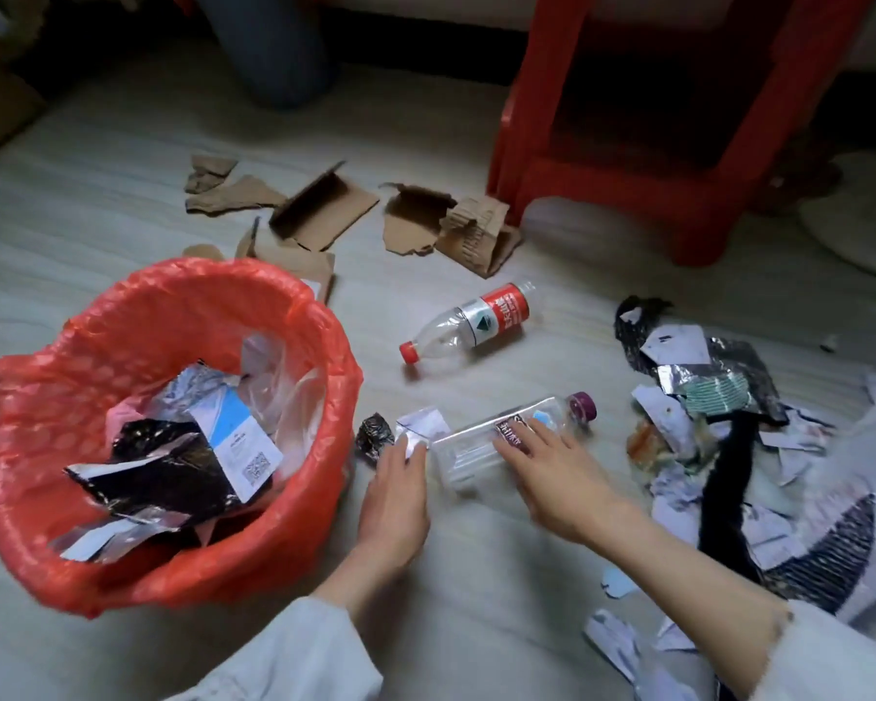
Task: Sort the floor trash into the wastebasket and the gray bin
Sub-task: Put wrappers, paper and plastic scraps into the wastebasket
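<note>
The wastebasket (294, 503), lined with a red bag, stands at the left and holds foil wrappers, a blue-and-white card and clear plastic. My left hand (395, 503) lies beside it with its fingertips at a white paper scrap (423, 422). A small black crumpled wrapper (374, 435) lies just left of that scrap. My right hand (552, 473) rests with spread fingers on a clear bottle with a purple cap (471, 452) lying on the floor. A second clear bottle with a red label and red cap (469, 323) lies farther off. No gray bin shows.
Torn cardboard pieces (324, 210) lie at the back. A red plastic stool (668, 124) stands at the back right. A heap of torn paper, foil and black plastic (719, 412) covers the floor at the right. Someone's knee (274, 53) is at the top.
</note>
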`<state>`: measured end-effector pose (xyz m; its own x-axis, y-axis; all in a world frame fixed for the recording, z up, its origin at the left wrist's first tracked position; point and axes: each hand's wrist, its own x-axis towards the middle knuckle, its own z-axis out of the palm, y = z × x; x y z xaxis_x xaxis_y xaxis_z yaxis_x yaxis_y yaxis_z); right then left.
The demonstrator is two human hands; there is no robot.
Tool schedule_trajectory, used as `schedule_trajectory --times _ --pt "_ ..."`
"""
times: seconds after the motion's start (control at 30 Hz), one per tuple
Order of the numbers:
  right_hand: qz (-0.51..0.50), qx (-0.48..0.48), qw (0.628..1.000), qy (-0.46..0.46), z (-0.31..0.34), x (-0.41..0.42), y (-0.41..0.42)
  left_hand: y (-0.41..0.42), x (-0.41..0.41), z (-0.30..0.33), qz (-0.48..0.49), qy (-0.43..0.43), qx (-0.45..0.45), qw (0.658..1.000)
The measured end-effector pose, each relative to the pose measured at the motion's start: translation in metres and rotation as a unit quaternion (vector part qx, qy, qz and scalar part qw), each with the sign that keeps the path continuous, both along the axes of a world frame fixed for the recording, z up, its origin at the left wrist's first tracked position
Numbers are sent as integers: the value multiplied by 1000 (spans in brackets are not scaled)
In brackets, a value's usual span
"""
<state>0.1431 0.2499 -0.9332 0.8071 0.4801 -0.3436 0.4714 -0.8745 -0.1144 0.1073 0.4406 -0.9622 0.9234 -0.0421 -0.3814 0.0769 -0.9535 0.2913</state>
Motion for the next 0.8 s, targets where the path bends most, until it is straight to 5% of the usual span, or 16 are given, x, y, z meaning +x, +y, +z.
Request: schedule_trajectory --times 0.23,0.43,0.57,0.8 --pt "-147 92 985 -6 -71 -65 -49 14 8 -52 -87 64 120 987" --pt "-246 3 960 137 -60 -107 -83 -15 -43 -41 -31 49 130 990" --pt "-222 -70 951 205 -59 -128 -80 -22 -71 -38 -48 69 97 992" --pt "-150 -80 980 102 -65 -140 -86 -3 -72 -44 -45 58 -8 997"
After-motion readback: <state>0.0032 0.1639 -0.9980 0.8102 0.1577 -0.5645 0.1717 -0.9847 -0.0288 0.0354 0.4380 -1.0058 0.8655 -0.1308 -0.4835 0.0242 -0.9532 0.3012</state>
